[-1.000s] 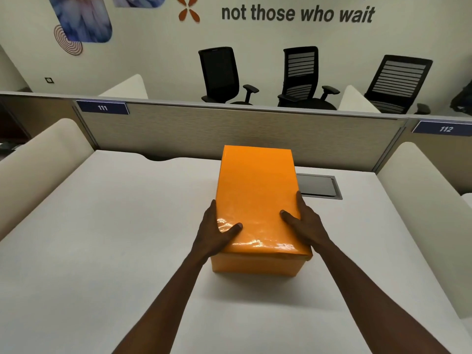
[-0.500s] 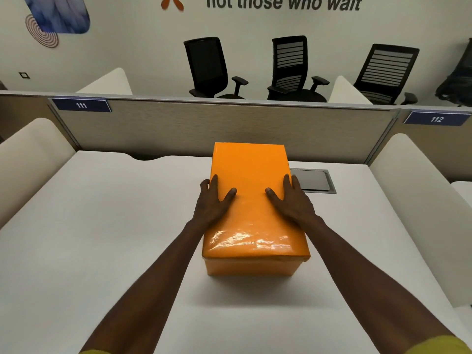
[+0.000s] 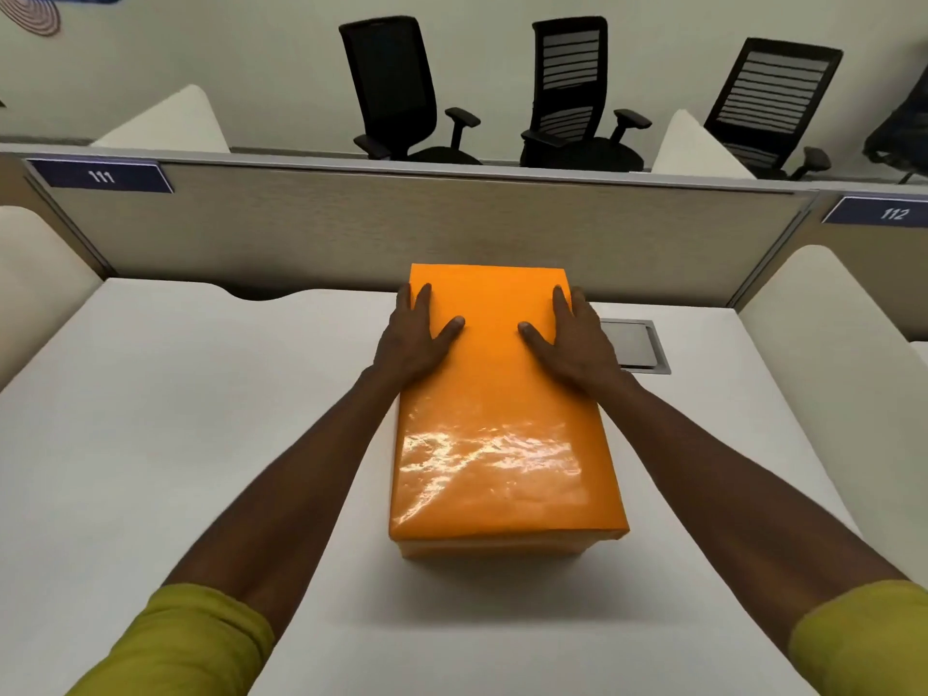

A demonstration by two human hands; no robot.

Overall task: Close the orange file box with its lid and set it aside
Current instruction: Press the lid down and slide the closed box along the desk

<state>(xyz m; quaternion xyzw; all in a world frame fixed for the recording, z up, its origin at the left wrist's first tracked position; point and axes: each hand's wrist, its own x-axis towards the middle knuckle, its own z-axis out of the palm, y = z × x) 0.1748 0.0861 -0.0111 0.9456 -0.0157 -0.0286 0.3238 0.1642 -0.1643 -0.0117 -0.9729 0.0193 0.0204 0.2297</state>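
I am looking down at the orange file box [image 3: 502, 419], which is sitting lengthwise on the white desk [image 3: 176, 419], its far end close to the grey partition [image 3: 401, 228]. The lid [image 3: 497, 374] is lying on top of the box and covering it; at the near end its edge is overhanging the paler orange wall below, and its glossy skin is catching a wrinkled glare. I am seeing the left hand [image 3: 414, 339] lying flat on the far left part of the lid, fingers spread and reaching toward the far corner, the outer fingers wrapping over the left edge, the thumb pointing inward across the top. The right hand [image 3: 577, 344] is mirroring it on the far right part, palm down, fingers extended, thumb angled toward the middle. Neither hand is clenching anything; both are opened out and pressing or resting on the lid, and I cannot tell how hard. Both forearms are stretching forward on either side of the box, with yellow-green sleeves [image 3: 191, 640] showing at the bottom corners. Just beside the right hand, a grey cable hatch [image 3: 638, 344] is sitting flush in the desk. The partition is carrying blue number plates reading 111 [image 3: 103, 176] and 112 [image 3: 894, 213], and beyond it three black office chairs [image 3: 567, 92] are standing along the pale wall.
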